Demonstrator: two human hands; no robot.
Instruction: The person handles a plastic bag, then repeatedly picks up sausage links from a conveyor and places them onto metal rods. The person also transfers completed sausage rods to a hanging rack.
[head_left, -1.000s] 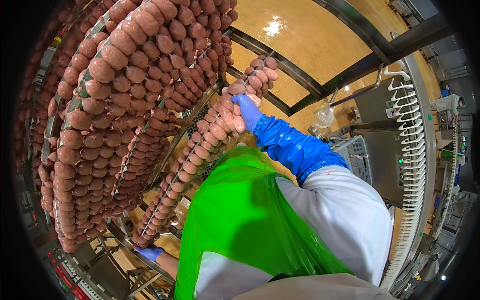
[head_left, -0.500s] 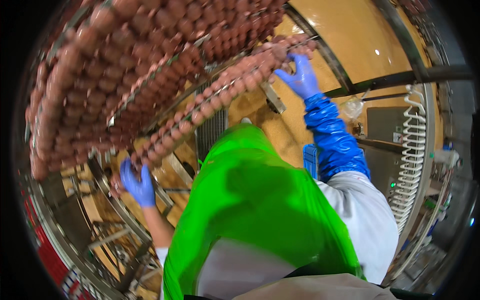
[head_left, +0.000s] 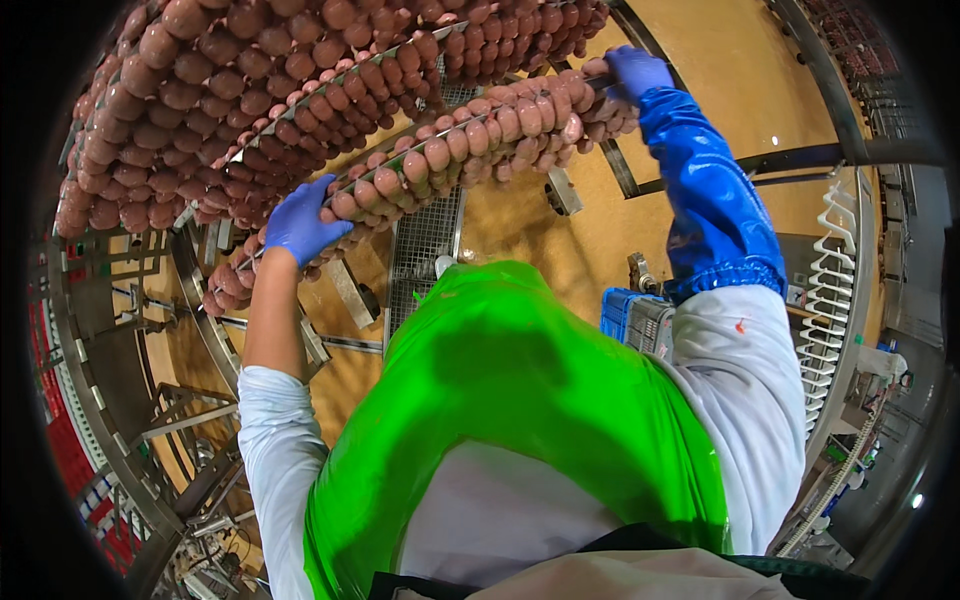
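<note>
A long metal rod (head_left: 404,158), draped with linked round pink sausages (head_left: 437,153), runs slantwise in front of me. My left hand (head_left: 303,222), in a blue-purple glove, is closed over the sausages toward the rod's left end, thumb on the near side. Several links hang past it on the left. At the rod's far right end my right hand (head_left: 640,73), gloved alike with a shiny blue sleeve cover, is closed round the rod; its fingertips are partly hidden. Behind the rod, close to it, a large mass of similar sausages (head_left: 240,82) hangs in rows.
A floor grate (head_left: 425,245) lies below the rod on the yellowish floor. Blue and grey crates (head_left: 637,318) stand by my right side. White hangers (head_left: 828,295) line a rail on the right. Metal framework (head_left: 88,365) stands at the left.
The rod's left end has swung up and away from me, toward the hanging rows. My left hand has moved up and onto the sausages, my right hand slightly outward to the rod's end.
</note>
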